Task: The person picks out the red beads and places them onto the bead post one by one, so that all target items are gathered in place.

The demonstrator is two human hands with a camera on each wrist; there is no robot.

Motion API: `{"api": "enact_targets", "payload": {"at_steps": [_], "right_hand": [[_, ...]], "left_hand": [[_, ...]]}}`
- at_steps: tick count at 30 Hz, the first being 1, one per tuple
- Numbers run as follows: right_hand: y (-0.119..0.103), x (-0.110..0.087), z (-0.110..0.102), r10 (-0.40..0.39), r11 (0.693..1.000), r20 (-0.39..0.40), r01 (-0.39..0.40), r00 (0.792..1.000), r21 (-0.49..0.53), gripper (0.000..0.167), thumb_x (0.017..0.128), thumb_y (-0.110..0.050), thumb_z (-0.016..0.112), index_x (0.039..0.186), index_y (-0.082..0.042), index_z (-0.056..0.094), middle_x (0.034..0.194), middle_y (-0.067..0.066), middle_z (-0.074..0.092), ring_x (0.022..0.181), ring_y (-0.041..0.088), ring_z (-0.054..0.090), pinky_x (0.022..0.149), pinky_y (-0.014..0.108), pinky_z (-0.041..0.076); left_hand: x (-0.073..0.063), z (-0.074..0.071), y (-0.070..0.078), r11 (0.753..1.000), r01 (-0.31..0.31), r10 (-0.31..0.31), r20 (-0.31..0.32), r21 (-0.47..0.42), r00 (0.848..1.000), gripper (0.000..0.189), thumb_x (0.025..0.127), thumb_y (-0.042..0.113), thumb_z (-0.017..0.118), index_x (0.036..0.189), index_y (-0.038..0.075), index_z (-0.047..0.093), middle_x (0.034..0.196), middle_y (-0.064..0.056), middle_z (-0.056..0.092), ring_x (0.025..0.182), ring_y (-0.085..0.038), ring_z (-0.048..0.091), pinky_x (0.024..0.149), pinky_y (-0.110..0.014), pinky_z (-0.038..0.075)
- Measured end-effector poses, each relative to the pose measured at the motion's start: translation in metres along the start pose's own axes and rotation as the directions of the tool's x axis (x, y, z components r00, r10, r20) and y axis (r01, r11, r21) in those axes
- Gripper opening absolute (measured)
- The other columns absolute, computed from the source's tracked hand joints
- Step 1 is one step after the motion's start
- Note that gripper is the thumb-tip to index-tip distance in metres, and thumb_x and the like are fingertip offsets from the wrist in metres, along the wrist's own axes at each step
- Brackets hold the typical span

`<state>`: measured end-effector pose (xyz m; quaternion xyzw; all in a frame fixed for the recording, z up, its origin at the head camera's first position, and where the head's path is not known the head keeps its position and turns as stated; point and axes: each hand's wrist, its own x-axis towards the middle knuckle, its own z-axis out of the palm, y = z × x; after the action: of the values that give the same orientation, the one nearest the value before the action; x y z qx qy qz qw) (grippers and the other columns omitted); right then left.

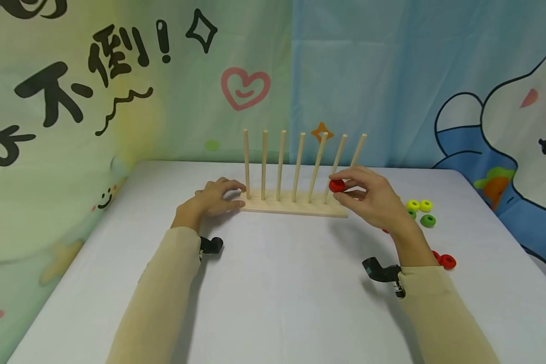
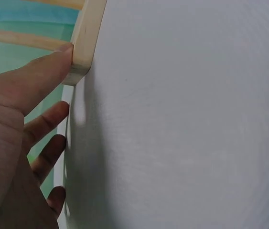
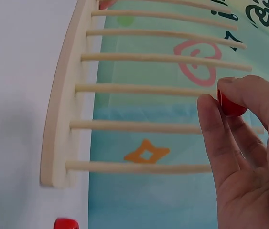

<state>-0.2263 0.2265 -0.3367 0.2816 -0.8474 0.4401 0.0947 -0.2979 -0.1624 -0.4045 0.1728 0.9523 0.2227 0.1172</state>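
Observation:
A wooden rack (image 1: 296, 206) with a row of several upright pegs stands toward the back of the table. My left hand (image 1: 215, 197) is at its left end. In the left wrist view, the left thumb (image 2: 53, 64) touches the end of the base, while the other visible fingers stretch loosely beside it. My right hand (image 1: 368, 194) pinches a red bead (image 1: 336, 186) between thumb and fingertips, in front of the rightmost pegs. The right wrist view shows this red bead (image 3: 232, 106) off the pegs, beside their upper parts.
Right of the rack lie yellow beads (image 1: 425, 206) and green beads (image 1: 428, 221). Red beads (image 1: 448, 262) sit nearer, partly behind the right forearm. A white cloth (image 1: 273, 293) covers the table, and a printed curtain (image 1: 368, 76) hangs behind it.

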Motion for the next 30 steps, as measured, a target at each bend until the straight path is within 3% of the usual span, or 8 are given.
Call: {"api": "enact_targets", "payload": {"at_steps": [4,13,19,30], "right_hand": [[-0.007,0.007,0.008,-0.024,0.999,-0.007,0.024,1.000,0.037,0.037,0.087,0.001,0.072,0.121,-0.012,0.067,0.116,0.003,0.062,0.097,0.019,0.063,0.085,0.021,0.052],[-0.045,0.018,0.020,-0.066,0.996,0.007,0.065,0.998,0.053,0.036,0.085,0.009,0.071,0.119,0.002,0.065,0.114,0.016,0.061,0.093,0.028,0.063,0.083,0.022,0.053],[-0.053,0.024,0.028,-0.069,0.996,0.012,0.068,0.998,0.064,0.034,0.085,0.007,0.072,0.118,0.002,0.065,0.113,0.017,0.060,0.090,0.027,0.064,0.082,0.025,0.054],[-0.063,0.045,0.050,-0.036,0.983,0.019,0.032,0.999,0.178,0.033,0.088,0.002,0.070,0.120,0.000,0.064,0.115,0.013,0.060,0.093,0.028,0.064,0.087,0.034,0.054]], "left_hand": [[-0.002,-0.001,-0.001,1.000,0.009,-0.009,-0.004,0.006,1.000,0.053,0.093,0.053,0.060,0.141,0.034,0.048,0.150,-0.006,0.037,0.131,-0.037,0.034,0.096,-0.068,0.028],[-0.004,-0.002,-0.001,1.000,0.004,-0.004,0.010,-0.018,1.000,0.052,0.094,0.055,0.058,0.141,0.037,0.047,0.150,-0.005,0.036,0.132,-0.038,0.033,0.098,-0.067,0.026],[-0.001,-0.001,0.000,1.000,0.002,-0.002,0.019,0.009,1.000,0.051,0.095,0.055,0.055,0.142,0.038,0.044,0.151,-0.004,0.036,0.131,-0.037,0.035,0.098,-0.065,0.027],[-0.003,-0.003,-0.001,1.000,0.011,-0.011,0.041,0.012,0.999,0.052,0.096,0.053,0.054,0.144,0.036,0.042,0.150,-0.006,0.037,0.131,-0.039,0.034,0.098,-0.065,0.026]]}}
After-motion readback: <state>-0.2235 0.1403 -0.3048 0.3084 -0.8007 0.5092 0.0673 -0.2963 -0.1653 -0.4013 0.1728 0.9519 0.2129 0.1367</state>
